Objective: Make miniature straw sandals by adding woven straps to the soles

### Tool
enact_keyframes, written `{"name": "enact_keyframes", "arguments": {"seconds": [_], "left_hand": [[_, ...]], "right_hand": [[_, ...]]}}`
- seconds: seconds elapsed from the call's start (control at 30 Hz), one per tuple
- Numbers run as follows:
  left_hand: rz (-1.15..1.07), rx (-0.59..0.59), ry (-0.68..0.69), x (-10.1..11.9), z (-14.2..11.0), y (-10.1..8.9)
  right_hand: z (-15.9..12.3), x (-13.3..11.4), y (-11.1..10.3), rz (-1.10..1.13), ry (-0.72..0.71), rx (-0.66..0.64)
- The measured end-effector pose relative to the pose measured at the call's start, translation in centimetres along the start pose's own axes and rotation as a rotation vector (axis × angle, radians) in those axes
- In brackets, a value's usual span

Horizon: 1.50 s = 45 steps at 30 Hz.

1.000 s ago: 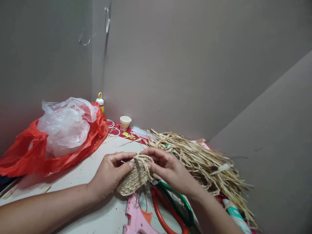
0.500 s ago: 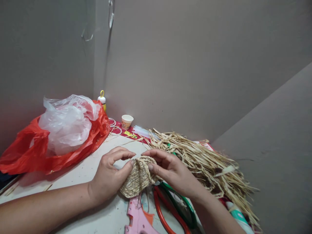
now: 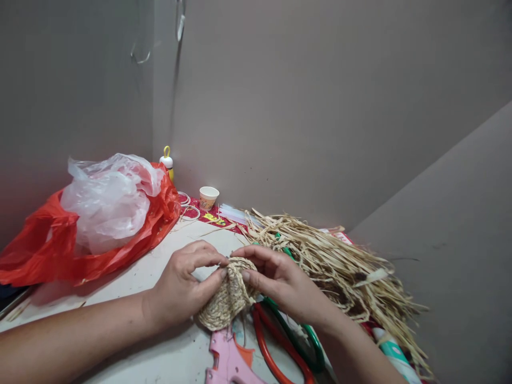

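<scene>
A small woven straw piece (image 3: 222, 308), tan and coiled in rows, is held up between my two hands over the table (image 3: 176, 253). My left hand (image 3: 191, 282) pinches its upper left edge between thumb and fingers. On the other side my right hand (image 3: 276, 274) grips the upper right edge, thumb in front and fingers behind. Just below the piece lies a pink glue gun (image 3: 228, 358) with an orange trigger; its front end is hidden. Beside it, partly under my right forearm, are scissors (image 3: 264, 344) with one red and one green handle.
A heap of dry straw strands (image 3: 340, 261) spreads along the right. A red plastic bag (image 3: 44, 229) with a clear bag (image 3: 108, 208) on it fills the left. Toward the back wall stand a paper cup (image 3: 208, 198), translucent glue sticks (image 3: 236, 214) and a yellow-and-white bottle (image 3: 167, 161).
My left hand has shifted slightly right along the straw piece's top edge, its fingertips closer to my right hand. The right hand stays nearly in place, and the view has tilted a little.
</scene>
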<state>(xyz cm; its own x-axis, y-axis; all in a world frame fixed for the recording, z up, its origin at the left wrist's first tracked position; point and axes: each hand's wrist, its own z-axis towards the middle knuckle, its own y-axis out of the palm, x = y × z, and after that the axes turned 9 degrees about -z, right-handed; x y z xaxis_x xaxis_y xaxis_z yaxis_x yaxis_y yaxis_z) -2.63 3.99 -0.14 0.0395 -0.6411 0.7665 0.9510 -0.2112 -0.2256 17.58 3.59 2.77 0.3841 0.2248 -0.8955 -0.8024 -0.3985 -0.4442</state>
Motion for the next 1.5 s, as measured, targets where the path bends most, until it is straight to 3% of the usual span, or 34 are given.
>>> {"name": "enact_keyframes", "arguments": {"seconds": [0.23, 0.53, 0.67, 0.9, 1.1, 1.37, 1.43, 1.5], "left_hand": [[-0.017, 0.017, -0.045, 0.1, 0.3, 0.0], [-0.192, 0.040, -0.244, 0.4, 0.7, 0.0], [-0.283, 0.035, -0.316, 0.0, 0.6, 0.1], [-0.351, 0.010, -0.313, 0.9, 0.4, 0.1], [-0.585, 0.180, -0.560, 1.4, 0.8, 0.1], [-0.925, 0.292, -0.804, -1.1, 1.6, -0.7], [-1.016, 0.217, -0.931, -1.3, 1.6, -0.7], [-1.105, 0.033, -1.029, -1.3, 1.4, -0.6]], "right_hand": [[0.0, -0.3, -0.1, 0.037, -0.006, 0.010], [-0.1, -0.5, -0.3, 0.070, -0.018, 0.029], [-0.1, -0.5, -0.4, 0.025, -0.031, 0.023], [-0.4, -0.6, -0.8, -0.169, -0.126, 0.086], [-0.6, -0.6, -0.6, -0.189, -0.144, 0.092], [-0.6, 0.0, -0.8, -0.149, -0.165, 0.117], [-0.6, 0.1, -1.0, -0.097, -0.177, 0.089], [-0.6, 0.1, -1.0, -0.065, -0.177, 0.050]]}}
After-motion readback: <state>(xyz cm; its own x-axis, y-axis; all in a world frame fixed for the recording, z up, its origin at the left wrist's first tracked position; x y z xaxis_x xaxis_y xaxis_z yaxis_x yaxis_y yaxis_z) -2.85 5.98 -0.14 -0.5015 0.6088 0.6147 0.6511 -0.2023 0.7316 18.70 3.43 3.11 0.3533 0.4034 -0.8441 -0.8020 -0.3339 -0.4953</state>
